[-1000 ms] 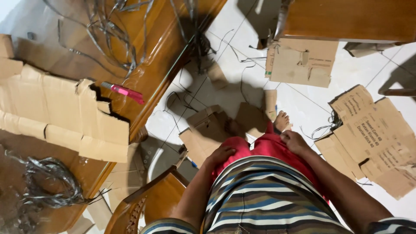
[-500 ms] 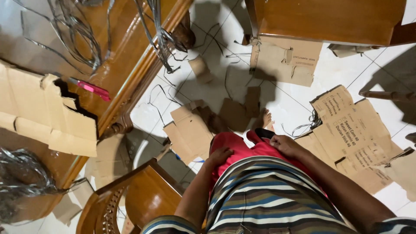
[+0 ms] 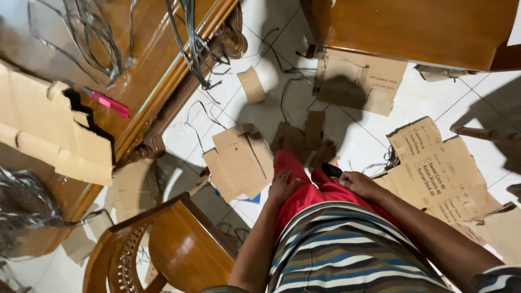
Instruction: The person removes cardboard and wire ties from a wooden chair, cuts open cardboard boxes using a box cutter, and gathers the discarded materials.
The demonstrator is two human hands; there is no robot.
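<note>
Two hands on red shorts; cardboard scraps litter white tiled floor.

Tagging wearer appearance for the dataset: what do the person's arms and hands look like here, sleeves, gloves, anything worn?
Both hands are bare: left hand and right hand show no gloves, and no rings or watch can be made out. Forearms are uncovered. A striped sleeve edge shows at the right upper arm, matching the striped shirt in navy, tan and white bands. Red shorts below.

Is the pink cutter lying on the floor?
No, the pink cutter lies on the wooden table, beside the cardboard sheet, not on the tiled floor.
</note>
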